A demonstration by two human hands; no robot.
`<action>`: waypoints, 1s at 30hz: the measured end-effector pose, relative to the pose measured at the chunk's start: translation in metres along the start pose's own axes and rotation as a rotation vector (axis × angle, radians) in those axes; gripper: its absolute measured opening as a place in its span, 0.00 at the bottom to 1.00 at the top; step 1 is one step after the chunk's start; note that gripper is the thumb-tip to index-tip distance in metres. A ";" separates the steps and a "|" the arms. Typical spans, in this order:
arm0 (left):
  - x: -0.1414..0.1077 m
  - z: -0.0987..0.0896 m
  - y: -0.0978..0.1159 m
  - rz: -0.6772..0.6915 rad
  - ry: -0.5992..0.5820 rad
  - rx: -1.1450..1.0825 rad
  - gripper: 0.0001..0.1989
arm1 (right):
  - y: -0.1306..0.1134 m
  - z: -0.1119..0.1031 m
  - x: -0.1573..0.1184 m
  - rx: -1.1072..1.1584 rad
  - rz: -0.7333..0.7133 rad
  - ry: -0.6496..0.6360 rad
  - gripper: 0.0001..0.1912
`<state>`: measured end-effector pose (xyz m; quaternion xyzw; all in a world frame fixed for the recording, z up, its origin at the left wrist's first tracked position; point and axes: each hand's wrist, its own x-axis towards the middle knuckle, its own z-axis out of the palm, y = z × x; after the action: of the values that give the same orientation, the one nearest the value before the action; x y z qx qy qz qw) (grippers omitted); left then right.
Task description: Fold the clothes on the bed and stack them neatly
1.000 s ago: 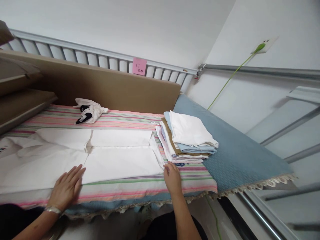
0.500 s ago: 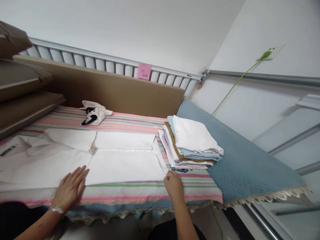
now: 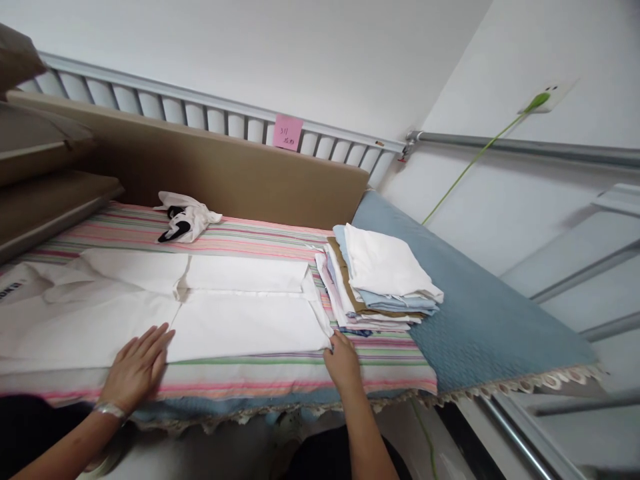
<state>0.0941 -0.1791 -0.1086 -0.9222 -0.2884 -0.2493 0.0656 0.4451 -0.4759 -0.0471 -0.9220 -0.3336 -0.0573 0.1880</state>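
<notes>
A white shirt with dark lettering at its far left end lies spread lengthwise, one long strip folded over along its back edge. My left hand rests flat on its near edge, fingers stretched out. At the right end, my right hand pinches the shirt's near corner between thumb and fingers. Just beyond that hand sits a stack of folded clothes, white on top with light blue, brown and pinkish layers beneath.
A crumpled white cloth with black parts lies toward the back on the striped sheet. A brown board stands against the radiator. Brown boxes are piled at left. A blue quilted cover extends right. A green cord hangs from a socket.
The camera view has shifted slightly, so everything sits a little higher and further left. Both hands keep their places on the shirt.
</notes>
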 end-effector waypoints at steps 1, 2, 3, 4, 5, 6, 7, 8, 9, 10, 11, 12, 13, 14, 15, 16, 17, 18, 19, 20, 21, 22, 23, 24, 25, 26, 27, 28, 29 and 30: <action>0.000 -0.001 0.001 -0.003 -0.003 -0.001 0.23 | 0.001 -0.001 0.001 0.011 0.020 0.016 0.12; 0.001 -0.002 0.001 -0.006 -0.007 0.001 0.23 | 0.003 -0.003 0.001 0.022 0.040 0.033 0.11; 0.001 -0.002 0.002 -0.008 -0.011 0.005 0.23 | 0.005 -0.006 0.002 0.030 0.058 0.049 0.11; 0.001 -0.003 0.002 -0.009 -0.013 0.008 0.23 | 0.007 -0.009 0.002 0.034 0.076 0.064 0.11; 0.001 -0.004 0.003 -0.009 -0.013 0.009 0.23 | 0.009 -0.012 0.002 0.037 0.092 0.078 0.11; 0.001 -0.004 0.003 -0.009 -0.011 0.009 0.23 | 0.011 -0.014 0.002 0.042 0.106 0.092 0.12; 0.002 -0.004 0.003 -0.008 -0.009 0.006 0.23 | 0.013 -0.016 0.002 0.048 0.119 0.107 0.12; 0.002 -0.005 0.003 -0.009 -0.007 0.001 0.23 | 0.013 -0.017 0.001 0.053 0.128 0.122 0.13; 0.002 -0.005 0.004 -0.011 -0.005 -0.003 0.22 | 0.013 -0.017 0.001 0.063 0.128 0.134 0.13; 0.002 -0.005 0.004 -0.014 -0.005 -0.007 0.22 | 0.012 -0.016 0.000 0.074 0.118 0.138 0.13; 0.002 -0.005 0.004 -0.019 -0.005 -0.011 0.22 | 0.010 -0.014 -0.001 0.085 0.101 0.134 0.13; 0.002 -0.005 0.004 -0.024 -0.005 -0.015 0.22 | 0.008 -0.012 -0.002 0.092 0.083 0.121 0.12; 0.002 -0.005 0.005 -0.027 -0.006 -0.019 0.22 | 0.006 -0.009 -0.003 0.095 0.068 0.103 0.11; 0.002 -0.005 0.005 -0.028 -0.006 -0.023 0.22 | 0.004 -0.007 -0.003 0.093 0.062 0.084 0.09; 0.002 -0.005 0.005 -0.028 -0.005 -0.026 0.22 | 0.002 -0.005 -0.004 0.086 0.064 0.068 0.08; 0.002 -0.005 0.005 -0.028 -0.004 -0.029 0.23 | 0.001 -0.003 -0.004 0.076 0.074 0.058 0.07; 0.002 -0.005 0.005 -0.026 -0.003 -0.028 0.23 | 0.001 -0.002 -0.004 0.069 0.083 0.054 0.06; 0.002 -0.005 0.005 -0.025 -0.002 -0.025 0.23 | 0.001 -0.002 -0.003 0.064 0.089 0.054 0.06; 0.002 -0.005 0.005 -0.024 -0.002 -0.020 0.23 | 0.000 -0.003 -0.003 0.059 0.092 0.056 0.07; 0.001 -0.005 0.005 -0.022 -0.003 -0.014 0.23 | 0.000 -0.004 -0.002 0.056 0.091 0.061 0.07; 0.001 -0.004 0.005 -0.021 -0.005 -0.010 0.23 | 0.000 -0.005 -0.002 0.053 0.088 0.066 0.07; 0.001 -0.004 0.004 -0.019 -0.006 -0.008 0.22 | -0.001 -0.007 -0.001 0.049 0.084 0.071 0.08; 0.000 -0.003 0.004 -0.019 -0.006 -0.009 0.22 | -0.002 -0.009 -0.001 0.048 0.073 0.080 0.09; 0.000 -0.003 0.004 -0.020 -0.004 -0.011 0.22 | -0.002 -0.011 0.000 0.055 0.053 0.097 0.10; 0.000 -0.003 0.004 -0.019 -0.004 -0.012 0.22 | -0.003 -0.013 0.000 0.072 0.028 0.123 0.11; 0.000 -0.003 0.004 -0.019 -0.003 -0.011 0.23 | -0.003 -0.015 0.000 0.104 0.004 0.155 0.12; 0.000 -0.003 0.004 -0.017 -0.003 -0.008 0.23 | -0.003 -0.017 0.000 0.157 -0.015 0.188 0.13; 0.000 -0.003 0.004 -0.016 -0.004 -0.004 0.23 | -0.004 -0.018 0.000 0.240 -0.012 0.213 0.13; 0.000 -0.004 0.004 -0.015 -0.005 0.000 0.23 | -0.004 -0.019 0.000 0.342 0.014 0.225 0.13; 0.000 -0.004 0.004 -0.013 -0.004 0.004 0.23 | -0.003 -0.019 0.000 0.442 0.058 0.223 0.13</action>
<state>0.0951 -0.1837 -0.1054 -0.9206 -0.2950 -0.2474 0.0650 0.4435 -0.4809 -0.0283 -0.8557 -0.2886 -0.0792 0.4222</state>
